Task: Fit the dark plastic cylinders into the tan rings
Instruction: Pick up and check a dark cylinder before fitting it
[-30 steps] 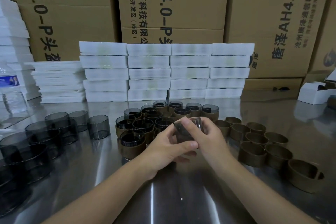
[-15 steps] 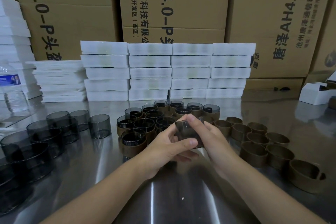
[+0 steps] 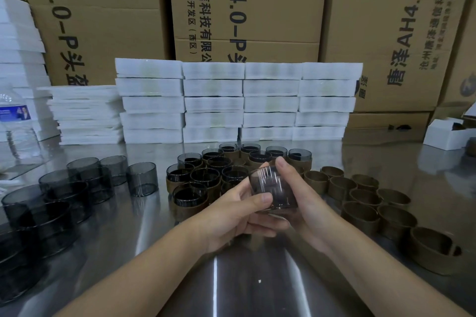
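Over table [image 3: 231,291] | left hand [image 3: 229,216], right hand [image 3: 311,206]: fingers grip dark cylinder [image 3: 273,188] | tan rings [image 3: 360,221] right

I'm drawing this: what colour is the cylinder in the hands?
The cylinder is see-through smoky grey; head view.

Cardboard cartons [image 3: 247,2], stacked, rear | white foam slabs [image 3: 213,103], stacked before cartons | water bottle [image 3: 15,131], far left | white box [image 3: 448,134], far right | steel counter [image 3: 231,291]
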The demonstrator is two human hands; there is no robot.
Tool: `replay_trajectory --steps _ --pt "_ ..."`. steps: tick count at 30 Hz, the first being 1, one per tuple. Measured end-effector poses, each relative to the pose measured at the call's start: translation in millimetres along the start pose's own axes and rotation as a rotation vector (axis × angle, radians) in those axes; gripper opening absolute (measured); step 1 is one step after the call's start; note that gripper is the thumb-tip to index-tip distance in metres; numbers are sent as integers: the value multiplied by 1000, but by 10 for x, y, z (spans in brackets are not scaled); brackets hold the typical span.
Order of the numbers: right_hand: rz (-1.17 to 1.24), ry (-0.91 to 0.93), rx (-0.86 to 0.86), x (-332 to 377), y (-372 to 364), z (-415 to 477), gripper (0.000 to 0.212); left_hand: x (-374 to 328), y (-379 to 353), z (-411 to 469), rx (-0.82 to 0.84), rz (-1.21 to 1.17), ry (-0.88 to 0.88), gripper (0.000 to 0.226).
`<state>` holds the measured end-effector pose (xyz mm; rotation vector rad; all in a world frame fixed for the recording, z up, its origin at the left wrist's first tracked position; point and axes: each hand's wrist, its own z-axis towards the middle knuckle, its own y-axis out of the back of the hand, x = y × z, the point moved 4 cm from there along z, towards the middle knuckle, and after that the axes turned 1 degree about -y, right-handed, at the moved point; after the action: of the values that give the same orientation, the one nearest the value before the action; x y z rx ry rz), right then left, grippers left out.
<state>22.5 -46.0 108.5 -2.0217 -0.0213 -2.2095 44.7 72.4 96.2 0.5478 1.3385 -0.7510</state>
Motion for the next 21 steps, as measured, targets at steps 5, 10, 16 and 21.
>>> replay_trajectory --steps 5,10,16,21 --pt "85 -23 24 -3 -8 -1 78 -20 -20 -26 69 -103 17 91" --pt "88 -21 40 -22 -18 0 68 -18 -16 -30 89 -153 7 78" --pt "-35 104 -194 -41 10 30 73 11 75 21 -53 -134 -21 56" --pt "-198 377 -219 20 -20 26 46 -7 169 65 -195 -238 -74 56"
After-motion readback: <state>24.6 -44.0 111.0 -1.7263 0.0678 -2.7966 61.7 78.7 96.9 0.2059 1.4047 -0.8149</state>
